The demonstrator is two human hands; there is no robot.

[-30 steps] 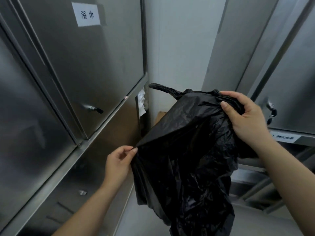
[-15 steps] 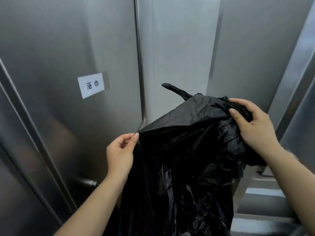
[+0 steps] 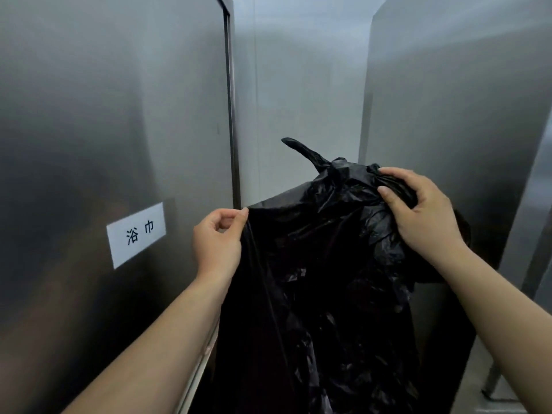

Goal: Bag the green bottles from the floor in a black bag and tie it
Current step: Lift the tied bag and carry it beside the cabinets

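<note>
Head view: the left hand (image 3: 216, 239) pinches one edge of the black bag (image 3: 313, 294) between thumb and forefinger, the tips pressed together on the thin plastic, the other fingers curled loosely into the palm. The right hand (image 3: 418, 216) is closed around a bunched wad of the bag's top, thumb pressing on the near side and fingers wrapped over the far side, their tips buried in the folds. Between the two grips the rim of the bag stretches fairly taut, and from it the plastic hangs down below both hands, crumpled and glossy. Just above and left of the right fingers, a twisted handle strip (image 3: 304, 150) sticks up free. Left of the pinching fingers stands a steel cabinet door (image 3: 104, 115) bearing a white label (image 3: 136, 234). The bag's lower end runs out of frame, so its bottom and contents cannot be made out; whether its mouth is open is also unclear.
</note>
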